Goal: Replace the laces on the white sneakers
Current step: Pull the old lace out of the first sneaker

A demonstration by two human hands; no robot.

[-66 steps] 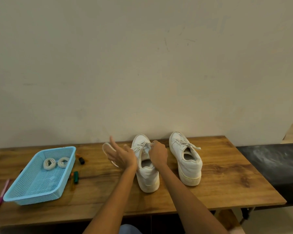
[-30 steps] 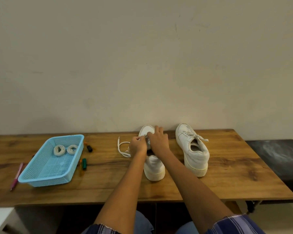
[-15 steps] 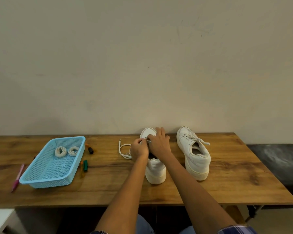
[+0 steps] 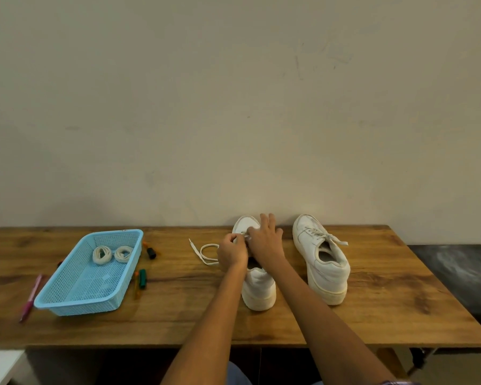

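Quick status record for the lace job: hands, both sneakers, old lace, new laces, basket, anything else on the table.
left hand: pinching the lace at the left sneaker's eyelets
right hand: resting over the left sneaker, fingers at the lace
right sneaker: untouched, still laced
old lace: partly pulled out, loose loop on the table left of the hands
new laces: two coils in the blue basket
other: pink pen left of basket; green marker and black-capped marker to its right

Both hands (image 4: 250, 250) on left sneaker (image 4: 257, 284), pinching lace (image 4: 203, 252).
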